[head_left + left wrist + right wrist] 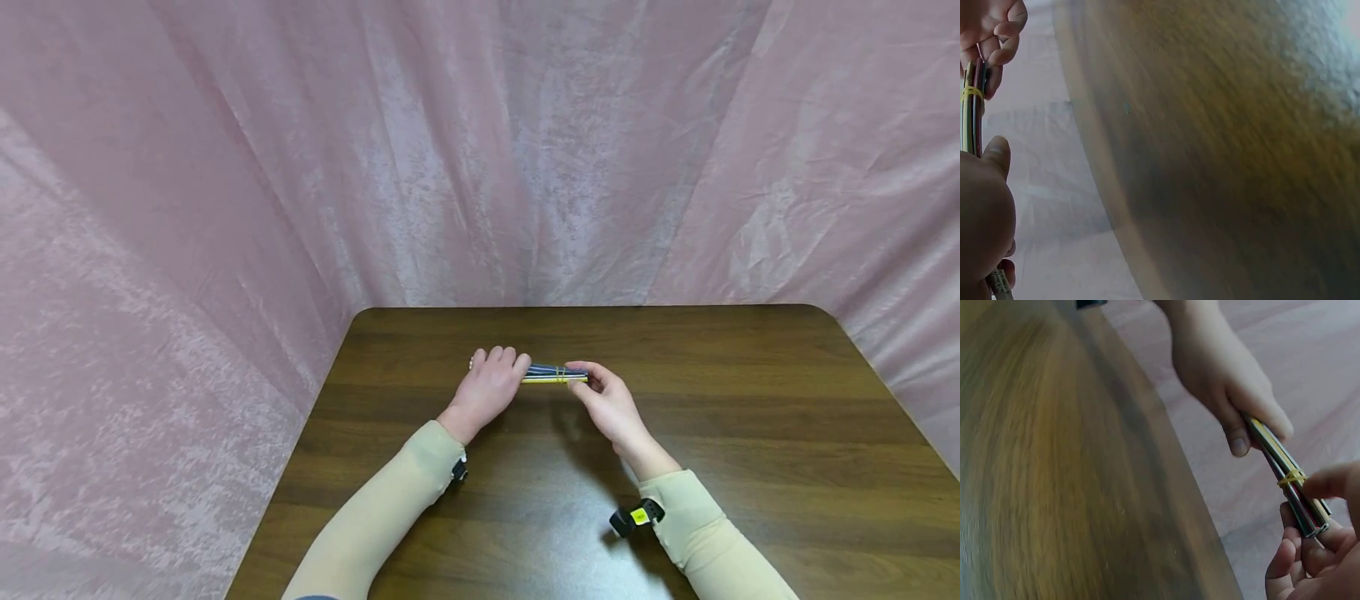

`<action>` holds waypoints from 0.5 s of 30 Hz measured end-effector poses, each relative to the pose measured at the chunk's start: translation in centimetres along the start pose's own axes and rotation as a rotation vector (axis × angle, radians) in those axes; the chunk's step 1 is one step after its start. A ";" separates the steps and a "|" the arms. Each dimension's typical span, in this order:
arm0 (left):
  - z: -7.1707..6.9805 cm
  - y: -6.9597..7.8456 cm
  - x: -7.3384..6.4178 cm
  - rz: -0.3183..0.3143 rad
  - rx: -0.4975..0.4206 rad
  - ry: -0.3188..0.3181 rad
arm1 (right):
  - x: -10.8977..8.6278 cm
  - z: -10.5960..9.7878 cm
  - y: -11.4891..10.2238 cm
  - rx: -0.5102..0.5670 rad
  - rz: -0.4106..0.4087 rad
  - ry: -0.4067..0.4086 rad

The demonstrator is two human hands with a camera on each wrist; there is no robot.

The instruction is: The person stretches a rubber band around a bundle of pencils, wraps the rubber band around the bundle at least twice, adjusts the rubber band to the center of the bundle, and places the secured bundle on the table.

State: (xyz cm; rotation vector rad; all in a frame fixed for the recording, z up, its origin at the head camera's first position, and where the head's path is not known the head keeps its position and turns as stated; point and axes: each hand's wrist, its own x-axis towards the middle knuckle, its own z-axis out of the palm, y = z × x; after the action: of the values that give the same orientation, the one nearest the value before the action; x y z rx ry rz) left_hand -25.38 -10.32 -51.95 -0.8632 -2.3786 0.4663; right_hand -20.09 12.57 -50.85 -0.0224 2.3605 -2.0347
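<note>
A person's 2 hands hold a bundle of slim sticks [547, 376] that runs from the left hand [491, 387] across to the right hand [609, 408]. The left hand, back turned upward, grips the bundle with its fingers wrapped over it; a short end with small printed marks pokes out beyond that hand. The right hand pinches the opposite end, its thumb near a thin yellow band [1291, 479] that circles the sticks just beside the right fingertips, and its other fingers curled beneath. The sticks show dark blue, yellow, pale and reddish stripes and lie close together. The bundle appears raised above a brown wood-grain table [750, 417], which spreads below and to either side of the hands. Pale green sleeves [390, 500] cover the arms, and 1 black device [624, 522] with a yellow patch sits at the right wrist. Beyond the hands, past the table's far edge, hangs a pink velvety curtain [525, 150].
</note>
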 end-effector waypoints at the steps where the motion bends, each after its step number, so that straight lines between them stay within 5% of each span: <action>1: -0.1 0.0 0.0 0.008 -0.001 -0.007 | 0.0 -0.2 0.1 -0.044 -0.020 -0.009; 9: -0.3 0.3 0.0 0.064 0.001 0.101 | 0.6 -1.0 0.7 -0.320 -0.172 -0.065; 15: -0.7 0.3 0.1 0.088 -0.021 0.005 | 0.7 -1.4 0.9 -0.446 -0.313 -0.109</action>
State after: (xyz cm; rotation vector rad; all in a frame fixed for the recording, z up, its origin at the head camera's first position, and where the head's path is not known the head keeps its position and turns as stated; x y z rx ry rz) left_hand -24.88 -9.90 -51.50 -0.9805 -2.3523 0.4735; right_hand -20.84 14.09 -51.55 -0.5248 2.8246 -1.5007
